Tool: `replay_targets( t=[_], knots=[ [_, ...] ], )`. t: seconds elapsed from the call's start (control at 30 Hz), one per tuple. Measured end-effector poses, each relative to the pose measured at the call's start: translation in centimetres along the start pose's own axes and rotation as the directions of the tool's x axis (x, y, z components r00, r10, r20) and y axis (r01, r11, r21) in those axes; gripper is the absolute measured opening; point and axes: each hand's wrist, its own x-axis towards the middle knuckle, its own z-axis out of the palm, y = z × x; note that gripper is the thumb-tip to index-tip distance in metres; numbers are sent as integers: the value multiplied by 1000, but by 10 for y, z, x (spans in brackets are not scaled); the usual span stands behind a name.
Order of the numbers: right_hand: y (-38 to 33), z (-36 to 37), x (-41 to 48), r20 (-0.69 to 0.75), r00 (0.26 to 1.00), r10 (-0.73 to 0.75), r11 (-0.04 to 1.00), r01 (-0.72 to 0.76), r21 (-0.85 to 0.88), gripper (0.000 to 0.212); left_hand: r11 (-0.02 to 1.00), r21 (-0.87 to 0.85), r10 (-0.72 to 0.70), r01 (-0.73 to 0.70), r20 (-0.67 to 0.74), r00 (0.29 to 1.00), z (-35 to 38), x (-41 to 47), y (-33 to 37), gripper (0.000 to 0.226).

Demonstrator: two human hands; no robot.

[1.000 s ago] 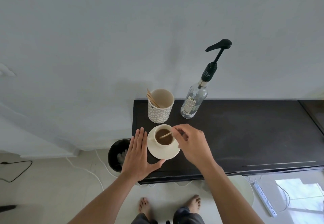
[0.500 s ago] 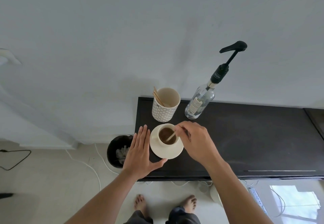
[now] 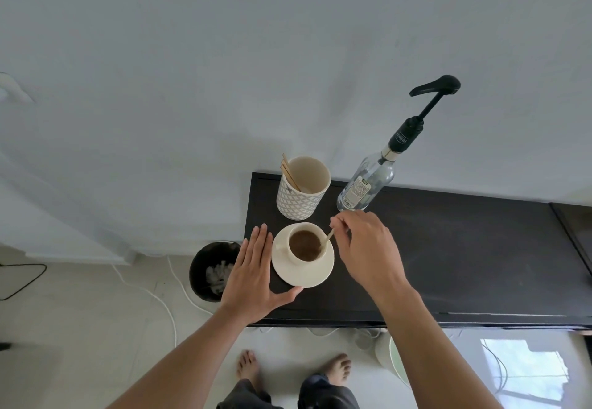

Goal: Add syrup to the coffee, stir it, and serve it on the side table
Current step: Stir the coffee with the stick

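Note:
A cream coffee cup [image 3: 293,256] full of brown coffee sits on a cream saucer [image 3: 315,275] near the left end of the dark table [image 3: 464,258]. My right hand [image 3: 365,248] pinches a thin wooden stir stick [image 3: 327,238] whose lower end dips into the coffee at the cup's right rim. My left hand [image 3: 254,272] lies flat with fingers together against the saucer's left edge, thumb under its front rim. A clear syrup bottle [image 3: 368,184] with a black pump stands behind the cup, to the right.
A patterned holder [image 3: 302,190] with spare wooden sticks stands just behind the cup. A black waste bin [image 3: 211,271] sits on the floor left of the table, with white cables beside it. My bare feet show below the table's front edge.
The stir stick has swung from the cup's middle to its right rim as my right hand shifted right. My left hand stays by the saucer. The camera view has moved slightly.

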Motion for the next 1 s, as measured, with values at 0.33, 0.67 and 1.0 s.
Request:
replay_targets(
  t=[0.33,0.67,1.0],
  knots=[
    [-5,-1,-2,76,997,33,997,-28,-69,26,1000,-6,4,-4,-15,1000,1,0,-1,137],
    [-12,-5,4,184,981,54,999,-54,-10,28,1000,-7,4,-4,-14,1000,1,0,-1,137],
    [-22,-4,4,232,972,-29,998,15,62,28,1000,-4,3,-3,1,1000,2,0,-1,137]
  ],
)
